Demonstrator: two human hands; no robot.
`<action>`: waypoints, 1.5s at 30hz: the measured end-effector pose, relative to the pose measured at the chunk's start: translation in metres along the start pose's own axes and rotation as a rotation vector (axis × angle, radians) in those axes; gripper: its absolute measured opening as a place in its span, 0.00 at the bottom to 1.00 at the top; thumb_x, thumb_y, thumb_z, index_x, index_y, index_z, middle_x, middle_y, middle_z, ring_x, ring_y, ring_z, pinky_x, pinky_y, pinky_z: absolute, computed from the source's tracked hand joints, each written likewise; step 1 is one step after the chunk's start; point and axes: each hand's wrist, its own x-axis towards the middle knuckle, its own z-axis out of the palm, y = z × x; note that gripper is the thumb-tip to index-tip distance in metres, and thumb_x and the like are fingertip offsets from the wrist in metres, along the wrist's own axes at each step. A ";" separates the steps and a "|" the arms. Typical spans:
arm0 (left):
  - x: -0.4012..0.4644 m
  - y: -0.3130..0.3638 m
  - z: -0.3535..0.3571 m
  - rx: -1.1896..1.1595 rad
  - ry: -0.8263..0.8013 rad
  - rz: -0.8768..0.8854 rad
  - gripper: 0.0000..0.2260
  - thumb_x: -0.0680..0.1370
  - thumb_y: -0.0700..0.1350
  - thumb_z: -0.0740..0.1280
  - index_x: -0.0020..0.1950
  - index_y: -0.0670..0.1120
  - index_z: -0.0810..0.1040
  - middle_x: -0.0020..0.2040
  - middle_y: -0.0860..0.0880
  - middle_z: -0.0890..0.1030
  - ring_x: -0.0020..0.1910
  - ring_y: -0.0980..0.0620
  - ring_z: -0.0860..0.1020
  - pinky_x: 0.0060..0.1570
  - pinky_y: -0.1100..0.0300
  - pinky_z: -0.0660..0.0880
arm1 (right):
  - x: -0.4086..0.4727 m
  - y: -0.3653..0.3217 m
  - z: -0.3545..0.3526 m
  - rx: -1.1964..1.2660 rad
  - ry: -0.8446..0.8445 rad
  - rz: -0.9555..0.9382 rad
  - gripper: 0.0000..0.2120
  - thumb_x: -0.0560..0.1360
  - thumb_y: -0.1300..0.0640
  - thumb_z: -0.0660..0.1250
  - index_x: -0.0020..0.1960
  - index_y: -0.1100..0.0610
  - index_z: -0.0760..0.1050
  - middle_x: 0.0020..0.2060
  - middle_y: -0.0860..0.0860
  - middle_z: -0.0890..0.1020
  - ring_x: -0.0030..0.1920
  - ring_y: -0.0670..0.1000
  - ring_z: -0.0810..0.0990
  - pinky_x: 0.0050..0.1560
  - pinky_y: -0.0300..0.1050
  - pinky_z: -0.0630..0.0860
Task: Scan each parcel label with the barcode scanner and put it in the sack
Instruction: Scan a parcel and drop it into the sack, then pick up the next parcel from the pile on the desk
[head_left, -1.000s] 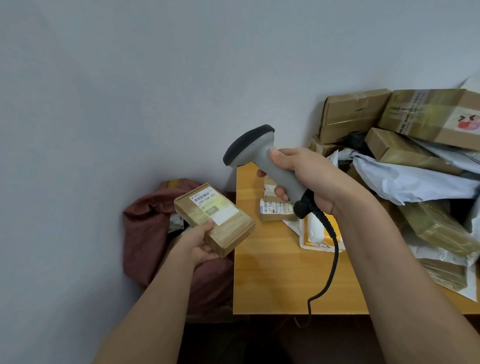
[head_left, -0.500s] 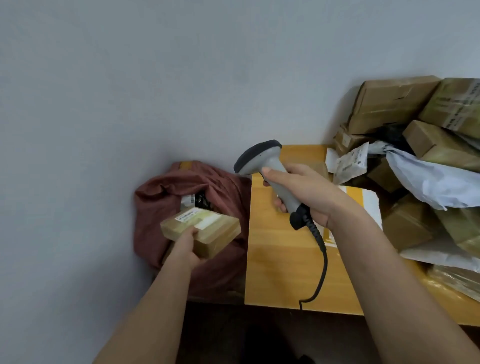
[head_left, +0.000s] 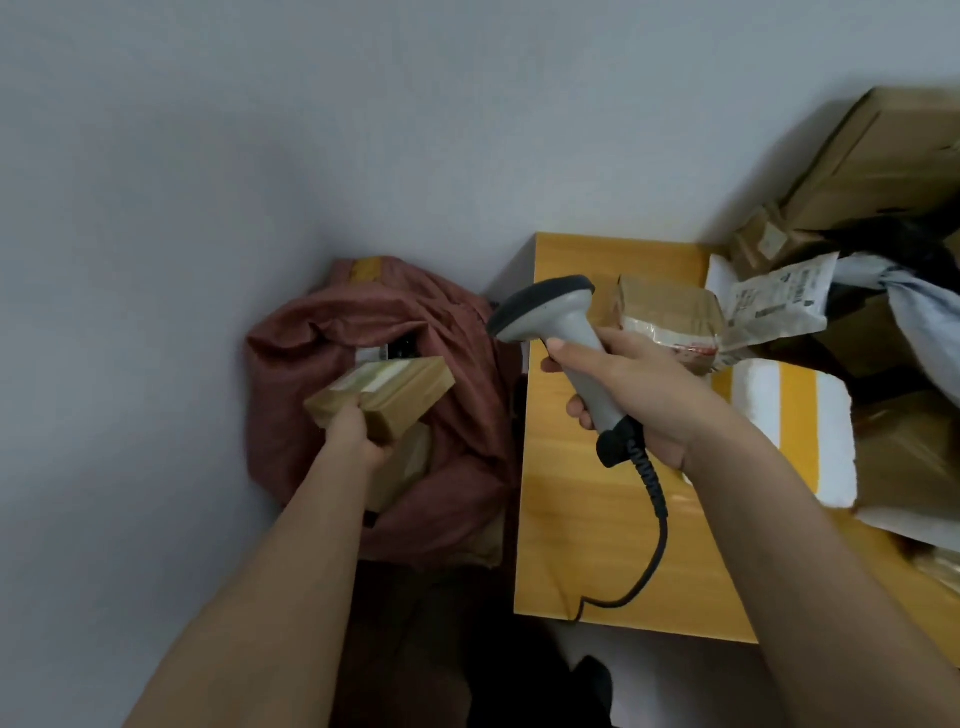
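Note:
My left hand (head_left: 356, 434) grips a small brown cardboard parcel (head_left: 389, 392) with a white label on top, holding it over the open mouth of the dark red sack (head_left: 457, 332) on the floor left of the table. Another brown parcel (head_left: 408, 465) lies inside the sack, just under the held one. My right hand (head_left: 639, 395) holds the grey barcode scanner (head_left: 558, 325) by its handle above the wooden table (head_left: 571, 545), its dark head pointing left. The scanner's black cable (head_left: 652, 540) runs down over the table's front edge.
Cardboard boxes (head_left: 883, 161), a taped brown parcel (head_left: 670, 317), a plastic bag with a printed label (head_left: 779, 301) and a white and yellow mailer (head_left: 789, 415) are piled on the table's right side. A grey wall (head_left: 311, 130) stands behind the sack and table.
My left hand has carried the parcel leftward and down, away from the scanner, to the mouth of the sack. The view has tilted down and left; my right hand still holds the scanner.

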 end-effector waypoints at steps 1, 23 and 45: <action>0.009 0.004 0.003 -0.021 0.019 0.020 0.19 0.82 0.50 0.62 0.71 0.46 0.69 0.63 0.44 0.77 0.48 0.45 0.79 0.36 0.50 0.75 | 0.005 0.002 -0.001 -0.002 0.012 0.006 0.14 0.79 0.50 0.68 0.60 0.56 0.75 0.58 0.61 0.80 0.30 0.45 0.77 0.31 0.42 0.74; -0.017 -0.030 0.091 0.426 -0.133 0.035 0.10 0.82 0.42 0.58 0.59 0.40 0.74 0.50 0.43 0.78 0.44 0.47 0.77 0.43 0.55 0.75 | -0.008 0.008 -0.059 0.065 0.165 0.019 0.12 0.79 0.53 0.69 0.58 0.58 0.76 0.52 0.59 0.81 0.26 0.45 0.75 0.29 0.40 0.72; -0.141 -0.276 0.244 1.011 -0.300 0.236 0.34 0.75 0.48 0.73 0.77 0.46 0.61 0.72 0.46 0.71 0.68 0.44 0.72 0.62 0.50 0.73 | -0.062 0.141 -0.260 -0.027 0.164 0.087 0.24 0.77 0.63 0.68 0.68 0.44 0.66 0.47 0.53 0.76 0.30 0.47 0.78 0.31 0.37 0.75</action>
